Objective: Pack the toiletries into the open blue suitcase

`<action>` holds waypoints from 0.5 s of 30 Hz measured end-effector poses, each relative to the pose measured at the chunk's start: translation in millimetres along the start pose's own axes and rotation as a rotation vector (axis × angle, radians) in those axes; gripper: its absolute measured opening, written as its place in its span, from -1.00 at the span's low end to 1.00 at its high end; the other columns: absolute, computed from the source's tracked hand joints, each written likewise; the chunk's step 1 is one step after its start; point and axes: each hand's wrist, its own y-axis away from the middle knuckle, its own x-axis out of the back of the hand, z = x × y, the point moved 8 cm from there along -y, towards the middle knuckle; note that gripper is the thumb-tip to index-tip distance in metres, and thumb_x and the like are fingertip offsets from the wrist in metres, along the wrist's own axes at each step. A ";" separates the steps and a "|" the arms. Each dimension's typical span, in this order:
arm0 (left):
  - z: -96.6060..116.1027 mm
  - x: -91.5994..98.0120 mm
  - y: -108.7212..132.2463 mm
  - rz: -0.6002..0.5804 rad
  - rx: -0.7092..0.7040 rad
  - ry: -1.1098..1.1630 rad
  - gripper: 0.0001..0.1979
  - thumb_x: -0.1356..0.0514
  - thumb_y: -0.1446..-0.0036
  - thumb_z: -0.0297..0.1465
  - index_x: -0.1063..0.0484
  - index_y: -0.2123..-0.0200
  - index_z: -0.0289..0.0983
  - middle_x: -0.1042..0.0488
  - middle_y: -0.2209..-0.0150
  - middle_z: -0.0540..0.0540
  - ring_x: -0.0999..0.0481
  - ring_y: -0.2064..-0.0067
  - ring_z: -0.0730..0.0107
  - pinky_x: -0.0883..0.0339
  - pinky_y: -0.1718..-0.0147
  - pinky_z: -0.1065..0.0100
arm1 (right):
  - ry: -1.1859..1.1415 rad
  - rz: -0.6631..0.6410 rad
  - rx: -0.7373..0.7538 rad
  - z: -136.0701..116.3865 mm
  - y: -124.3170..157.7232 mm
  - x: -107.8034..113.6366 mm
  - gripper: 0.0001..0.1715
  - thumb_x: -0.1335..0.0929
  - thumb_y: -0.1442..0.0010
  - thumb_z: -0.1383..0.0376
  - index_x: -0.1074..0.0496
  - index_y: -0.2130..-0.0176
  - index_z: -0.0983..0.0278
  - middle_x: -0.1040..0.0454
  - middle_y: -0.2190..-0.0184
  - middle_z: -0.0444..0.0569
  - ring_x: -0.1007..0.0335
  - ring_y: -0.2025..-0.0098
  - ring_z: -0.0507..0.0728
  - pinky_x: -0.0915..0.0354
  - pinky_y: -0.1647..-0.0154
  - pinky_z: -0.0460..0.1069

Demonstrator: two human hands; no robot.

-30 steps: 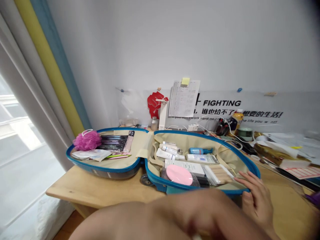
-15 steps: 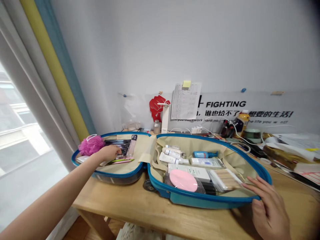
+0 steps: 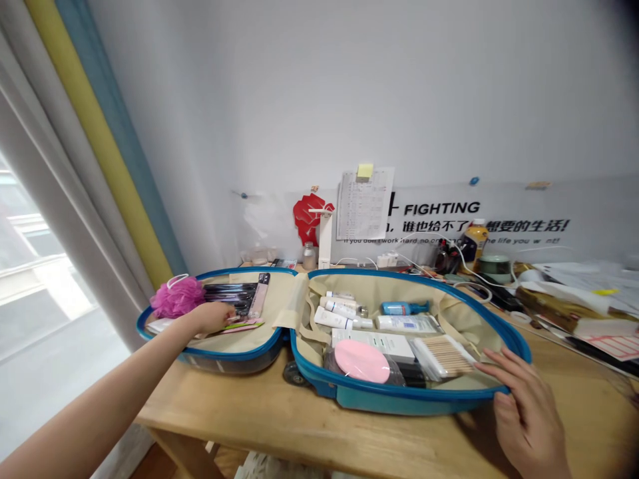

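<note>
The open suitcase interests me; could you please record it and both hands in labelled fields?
Suitcase: open on wooden table
Left half: purple mesh puff, dark slim items
Right half: white tubes, blue bottle, pink oval item, packet of thin sticks
Left hand: at the left half, beside the dark slim items; grip unclear
Right hand: fingers spread at the right half's rim

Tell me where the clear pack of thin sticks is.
In the head view, the clear pack of thin sticks lies in the right half of the open suitcase, toward the front, between the pink oval pad and the right hand.
</note>
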 end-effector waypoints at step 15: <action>46.9 17.5 -15.8 0.024 -0.167 0.102 -0.68 -0.11 -0.08 -0.28 -0.37 0.08 -0.20 -0.56 0.12 -0.14 -0.53 0.14 0.17 -0.32 0.19 0.30 | 0.031 -0.019 -0.009 0.7 -1.8 1.3 -0.64 -0.16 -0.29 0.16 -0.43 0.13 0.23 -0.50 0.07 0.08 -0.33 -0.14 0.28 -0.23 -0.15 0.25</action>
